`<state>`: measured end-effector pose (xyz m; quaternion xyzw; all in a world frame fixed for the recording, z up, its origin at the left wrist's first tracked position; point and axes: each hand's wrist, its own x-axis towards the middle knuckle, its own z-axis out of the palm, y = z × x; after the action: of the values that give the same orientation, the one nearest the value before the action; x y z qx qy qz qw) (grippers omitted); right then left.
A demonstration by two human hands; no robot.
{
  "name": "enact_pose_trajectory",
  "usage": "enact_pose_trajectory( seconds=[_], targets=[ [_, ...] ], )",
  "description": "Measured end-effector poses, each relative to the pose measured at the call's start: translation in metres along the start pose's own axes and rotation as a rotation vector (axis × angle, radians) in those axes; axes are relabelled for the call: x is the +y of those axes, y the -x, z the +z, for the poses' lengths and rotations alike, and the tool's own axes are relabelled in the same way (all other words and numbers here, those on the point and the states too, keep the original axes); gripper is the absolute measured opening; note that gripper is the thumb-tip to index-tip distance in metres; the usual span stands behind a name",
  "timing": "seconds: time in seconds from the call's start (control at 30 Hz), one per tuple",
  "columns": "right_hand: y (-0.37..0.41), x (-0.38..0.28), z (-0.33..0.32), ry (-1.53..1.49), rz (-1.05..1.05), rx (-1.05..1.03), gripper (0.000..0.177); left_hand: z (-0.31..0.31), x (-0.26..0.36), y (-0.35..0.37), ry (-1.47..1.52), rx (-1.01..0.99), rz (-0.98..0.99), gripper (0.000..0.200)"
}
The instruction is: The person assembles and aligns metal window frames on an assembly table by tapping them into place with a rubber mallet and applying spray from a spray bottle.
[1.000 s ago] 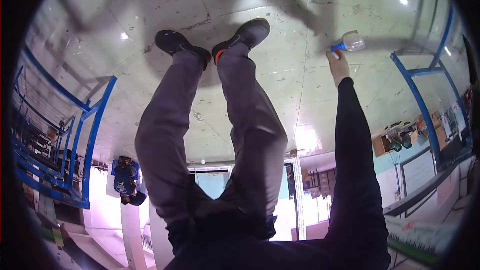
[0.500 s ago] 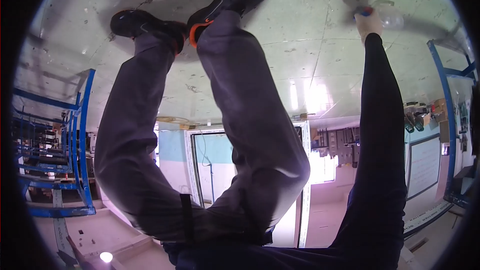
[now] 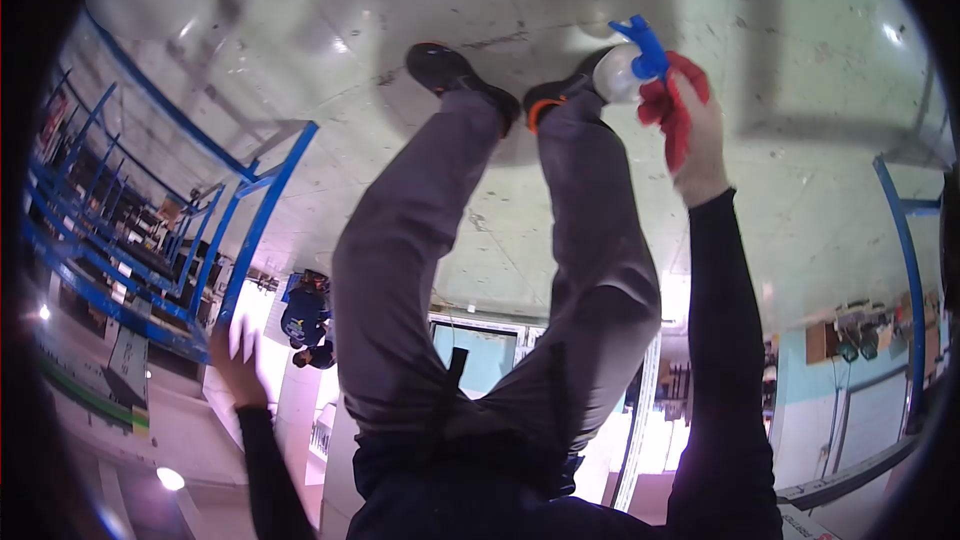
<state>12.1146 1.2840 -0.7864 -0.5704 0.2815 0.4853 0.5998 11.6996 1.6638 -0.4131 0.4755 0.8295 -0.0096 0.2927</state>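
Observation:
My right hand (image 3: 692, 125), in a white glove with a red palm, is wrapped round a spray bottle (image 3: 617, 76) with a blue trigger head and a pale, see-through body. It holds the bottle by the neck, out over the floor, and the bottle overlaps my shoe in this view. On the other side, my left hand (image 3: 236, 365) is raised with its fingers stretched out and somewhat blurred. Nothing shows in it. Its fingertips overlap the lower end of a blue metal frame (image 3: 262, 230).
The pale green floor (image 3: 480, 230) is scuffed. My shoes (image 3: 455, 75) stand on it. Another blue frame (image 3: 905, 270) rises at the right. A person in dark clothes (image 3: 305, 312) is in the background at left, near the rack. Boxes (image 3: 822, 342) stand at the far right.
My right hand has come inward and closer with the spray bottle, which now shows clearly. My left hand has entered at the left. The view has shifted, bringing a person into sight.

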Motion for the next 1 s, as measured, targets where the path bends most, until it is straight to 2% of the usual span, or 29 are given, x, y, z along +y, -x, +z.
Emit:
enact_pose_trajectory(
  seconds=[0.03, 0.07, 0.1, 0.13, 0.17, 0.2, 0.23, 0.27, 0.3, 0.33, 0.37, 0.4, 0.43, 0.47, 0.5, 0.53, 0.57, 0.6, 0.63, 0.67, 0.7, 0.73, 0.77, 0.83, 0.93, 1.0],
  targets=[
    [0.018, 0.000, 0.026, -0.038, 0.036, -0.065, 0.035, 0.057, -0.007, -0.002, -0.421, -0.218, 0.263, 0.048],
    [0.035, 0.005, 0.051, -0.067, 0.054, -0.089, 0.036, 0.135, 0.017, 0.026, -0.220, -0.421, 0.240, 0.057],
    [0.053, 0.009, 0.075, -0.089, 0.070, -0.107, 0.036, 0.188, 0.026, 0.042, -0.489, -0.596, 0.644, 0.069],
    [0.075, 0.008, 0.096, -0.095, 0.092, -0.150, 0.033, 0.237, 0.037, 0.052, -0.517, -0.712, 0.745, 0.083],
    [0.098, -0.003, 0.117, -0.075, 0.125, -0.191, 0.030, 0.280, 0.041, 0.060, -0.460, -0.800, 0.758, 0.093],
    [0.115, -0.001, 0.130, -0.125, 0.134, -0.257, 0.026, 0.314, 0.040, 0.071, -0.453, -0.820, 0.829, 0.100],
    [0.131, -0.008, 0.142, -0.077, 0.120, -0.277, 0.025, 0.340, 0.028, 0.078, -0.345, -0.837, 0.825, 0.101],
    [0.148, -0.015, 0.154, -0.030, 0.105, -0.297, 0.024, 0.354, 0.019, 0.086, -0.061, -0.820, 0.829, 0.084],
    [0.158, -0.010, 0.156, -0.210, 0.158, -0.301, 0.025, 0.359, 0.014, 0.089, 0.209, -1.061, 0.432, 0.076],
    [0.164, -0.009, 0.156, -0.085, 0.120, -0.272, 0.032, 0.363, 0.008, 0.092, 0.722, -1.157, -0.203, 0.069],
    [0.167, -0.008, 0.153, 0.031, 0.079, -0.247, 0.039, 0.367, 0.003, 0.096, 0.996, -1.026, -0.680, 0.063],
    [0.165, -0.008, 0.149, 0.253, -0.151, -0.315, 0.051, 0.368, 0.004, 0.096, 0.991, -1.026, -0.742, 0.067],
    [0.160, -0.008, 0.145, 0.461, -0.394, -0.371, 0.062, 0.364, 0.007, 0.100, 0.878, -1.099, -0.665, 0.072],
    [0.159, -0.015, 0.147, 0.668, -0.450, -0.290, 0.084, 0.361, 0.013, 0.100, 0.747, -1.173, -0.559, 0.076],
    [0.153, -0.021, 0.152, 0.871, -0.665, -0.191, 0.090, 0.358, 0.017, 0.102, 0.604, -1.264, -0.416, 0.081],
    [0.149, -0.027, 0.148, 1.035, -0.636, -0.255, 0.088, 0.355, 0.014, 0.108, 0.468, -1.370, -0.214, 0.085],
    [0.145, -0.028, 0.138, 1.072, -0.587, -0.323, 0.083, 0.357, 0.002, 0.114, 0.452, -1.493, 0.161, 0.091],
    [0.140, -0.029, 0.127, 1.108, -0.537, -0.392, 0.079, 0.361, -0.002, 0.120, 0.240, -1.465, 0.343, 0.101],
    [0.138, -0.026, 0.116, 1.013, -0.462, -0.464, 0.073, 0.365, -0.006, 0.126, 0.030, -1.420, 0.524, 0.111],
    [0.138, -0.026, 0.113, 0.871, -0.296, -0.335, 0.070, 0.360, 0.007, 0.135, -0.034, -1.286, 0.463, 0.115],
    [0.140, -0.025, 0.110, 0.730, -0.123, -0.206, 0.066, 0.367, -0.024, 0.154, -0.144, -1.038, 0.577, 0.116],
    [0.140, -0.017, 0.102, 0.720, -0.263, -0.065, 0.065, 0.360, -0.004, 0.162, -0.323, -1.241, 0.220, 0.114],
    [0.138, -0.010, 0.099, 0.704, -0.406, 0.082, 0.064, 0.358, -0.034, 0.180, -0.412, -1.382, 0.271, 0.108],
    [0.139, -0.016, 0.106, 0.647, -0.419, 0.359, 0.061, 0.331, -0.042, 0.221, -0.650, -1.313, 0.690, 0.102],
    [0.152, -0.020, 0.110, 0.682, -0.484, 0.418, 0.060, 0.344, -0.037, 0.218, -0.625, -1.334, 0.882, 0.090],
    [0.155, -0.018, 0.119, 0.695, -0.516, 0.439, 0.061, 0.364, -0.066, 0.230, -0.448, -1.447, 0.989, 0.078]
  ],
)
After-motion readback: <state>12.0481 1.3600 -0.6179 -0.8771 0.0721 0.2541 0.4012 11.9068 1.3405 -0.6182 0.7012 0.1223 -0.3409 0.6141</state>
